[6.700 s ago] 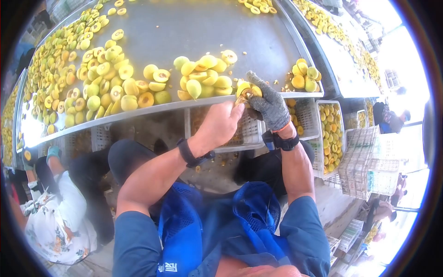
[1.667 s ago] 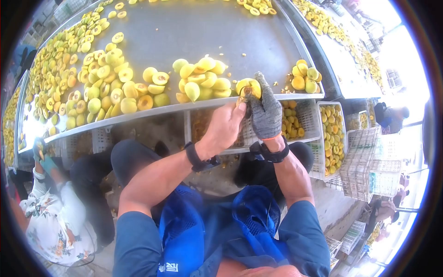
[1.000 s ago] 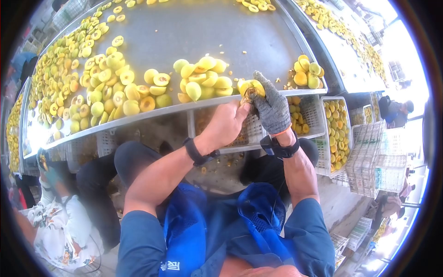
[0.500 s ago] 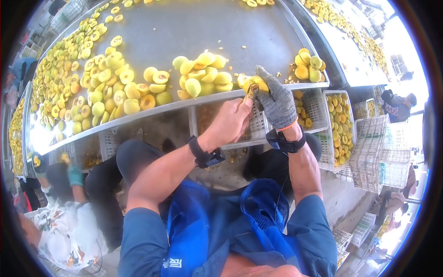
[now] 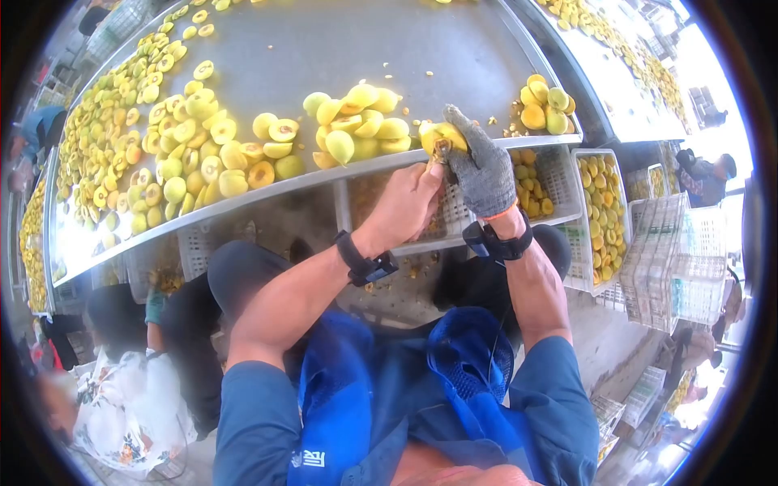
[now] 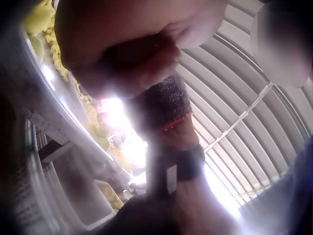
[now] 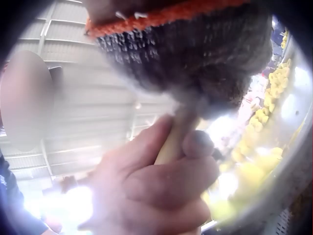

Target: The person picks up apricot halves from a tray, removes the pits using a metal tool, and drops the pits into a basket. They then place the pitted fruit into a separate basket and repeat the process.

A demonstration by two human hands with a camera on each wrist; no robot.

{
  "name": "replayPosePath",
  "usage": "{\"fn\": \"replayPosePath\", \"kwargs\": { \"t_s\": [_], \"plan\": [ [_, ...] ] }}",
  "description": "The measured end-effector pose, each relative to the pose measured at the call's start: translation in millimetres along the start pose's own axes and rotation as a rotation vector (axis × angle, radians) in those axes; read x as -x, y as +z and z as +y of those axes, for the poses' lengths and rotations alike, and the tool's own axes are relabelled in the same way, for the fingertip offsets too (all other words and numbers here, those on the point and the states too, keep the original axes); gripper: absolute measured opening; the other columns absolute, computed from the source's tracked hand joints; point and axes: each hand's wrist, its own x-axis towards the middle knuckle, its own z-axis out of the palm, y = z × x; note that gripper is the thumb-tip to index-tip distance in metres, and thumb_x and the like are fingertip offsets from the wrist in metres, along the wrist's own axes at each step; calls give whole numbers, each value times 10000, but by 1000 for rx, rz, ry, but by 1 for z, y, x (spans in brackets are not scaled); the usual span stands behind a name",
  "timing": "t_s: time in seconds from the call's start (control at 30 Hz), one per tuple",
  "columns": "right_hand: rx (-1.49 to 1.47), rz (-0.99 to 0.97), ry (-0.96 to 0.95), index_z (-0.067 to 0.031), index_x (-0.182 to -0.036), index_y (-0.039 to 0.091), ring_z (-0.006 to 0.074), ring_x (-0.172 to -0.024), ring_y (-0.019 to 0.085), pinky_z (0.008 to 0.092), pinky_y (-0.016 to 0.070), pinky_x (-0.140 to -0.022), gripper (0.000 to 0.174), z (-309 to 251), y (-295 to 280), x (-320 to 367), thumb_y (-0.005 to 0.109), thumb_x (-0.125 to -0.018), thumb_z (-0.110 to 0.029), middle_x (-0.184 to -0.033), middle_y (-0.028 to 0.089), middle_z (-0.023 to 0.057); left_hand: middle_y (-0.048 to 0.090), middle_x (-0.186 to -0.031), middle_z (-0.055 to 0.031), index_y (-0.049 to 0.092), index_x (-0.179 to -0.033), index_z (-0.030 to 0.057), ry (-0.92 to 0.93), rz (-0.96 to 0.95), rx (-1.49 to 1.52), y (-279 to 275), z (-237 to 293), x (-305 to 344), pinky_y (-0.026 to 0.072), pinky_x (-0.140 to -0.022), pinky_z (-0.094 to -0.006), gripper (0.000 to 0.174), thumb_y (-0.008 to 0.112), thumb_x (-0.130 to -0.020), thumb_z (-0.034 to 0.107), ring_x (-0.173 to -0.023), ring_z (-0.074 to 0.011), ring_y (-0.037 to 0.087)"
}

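Observation:
At the metal table's front edge, my bare left hand (image 5: 409, 198) grips a short tool. Its pale tan handle (image 7: 171, 147) runs from between the curled fingers toward the glove in the right wrist view. My right hand (image 5: 486, 170), in a grey knitted glove, holds a cut yellow peach (image 5: 444, 136) with the thumb along its far side. The tool's end meets the reddish-brown middle of the peach; the tip is hidden there. Just left of the hands lies a pile of peach halves (image 5: 356, 134) on the table.
Many more halves (image 5: 121, 162) cover the table's left side; a small heap (image 5: 545, 107) sits at its right corner. Under the raised rim (image 5: 284, 188) stand white crates, one full of peaches (image 5: 600, 211). Stacked crates (image 5: 652, 259) stand right. Another person (image 5: 134, 405) sits at left.
Both hands stay together at the peach, which tilts and turns slightly in the glove. The view has shifted a little. At left, the other person's gloved hands have moved.

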Motion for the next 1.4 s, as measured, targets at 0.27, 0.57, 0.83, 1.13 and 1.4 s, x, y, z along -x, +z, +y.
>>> {"fn": "replayPosePath", "kwargs": {
  "t_s": [0.27, 0.57, 0.83, 1.13, 1.4],
  "plan": [
    [-88, -116, 61, -60, -1409, 601, 186, -965, 686, 325, 554, -856, 481, 10, -11, -8, 719, -951, -147, -1144, 735, 125, 381, -553, 30, 524, -849, 62, -238, -130, 188, -9, 33, 9, 295, -365, -246, 438, 450, -1107, 408, -397, -74, 342],
    [-158, -203, 4, -64, -1335, 652, 248, -907, 725, 354, 559, -826, 404, 3, -27, -9, 707, -952, -181, -1041, 761, 144, 390, -576, 21, 545, -888, 25, -357, -250, 264, -20, 35, 9, 307, -355, -252, 427, 451, -1105, 382, -402, -72, 339],
    [-181, -142, 58, -53, -1314, 664, 219, -839, 716, 333, 561, -764, 395, 13, -18, -6, 716, -942, -175, -1011, 760, 159, 373, -587, 31, 535, -877, 55, -345, -240, 225, -15, 35, 10, 304, -370, -255, 448, 438, -1105, 427, -413, -68, 337],
    [-71, -39, -28, -40, -1391, 625, 152, -992, 697, 293, 556, -887, 479, 2, -12, -1, 685, -916, -30, -1143, 755, 107, 363, -590, 39, 529, -886, 59, -416, -300, 389, -17, 35, 8, 304, -370, -246, 454, 427, -1104, 445, -408, -54, 335],
    [-480, -170, 96, -2, -1352, 635, 148, -1130, 653, 294, 531, -981, 476, -1, -16, -5, 724, -886, 23, -1245, 722, 113, 359, -590, 62, 523, -979, 72, -467, -357, 515, -23, 35, 10, 280, -337, -208, 416, 441, -1096, 463, -384, -31, 304]
  ]
}}
